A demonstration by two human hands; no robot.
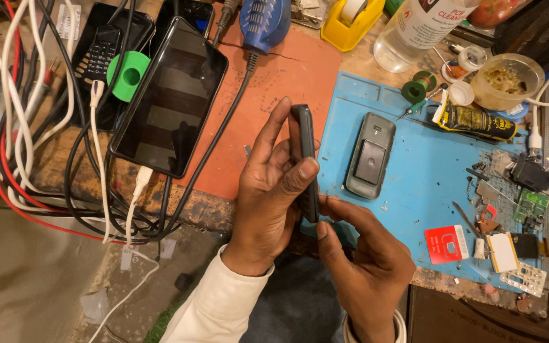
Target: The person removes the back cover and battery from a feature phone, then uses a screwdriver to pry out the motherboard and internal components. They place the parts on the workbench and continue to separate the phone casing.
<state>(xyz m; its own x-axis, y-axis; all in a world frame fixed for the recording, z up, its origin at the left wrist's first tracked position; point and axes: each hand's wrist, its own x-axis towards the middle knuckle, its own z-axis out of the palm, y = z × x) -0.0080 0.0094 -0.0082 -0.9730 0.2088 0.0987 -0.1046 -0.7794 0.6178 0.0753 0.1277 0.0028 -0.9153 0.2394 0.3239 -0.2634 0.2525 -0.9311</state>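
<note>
Holding a small phone (305, 162) edge-up between left hand (268, 197) and right hand (363, 267), over the bench's near edge. Lying at two o'clock on the mat (414, 190): an opened handset (368, 155). Resting at ten o'clock: a smartphone (169, 95). Sitting at four o'clock: a card (446, 244).

A small dark phone (305, 162) is held up on its thin edge in the middle of the frame. It is black, long and slim. Only its narrow side is seen. It stands almost straight up and down, above the table's front edge.
</note>
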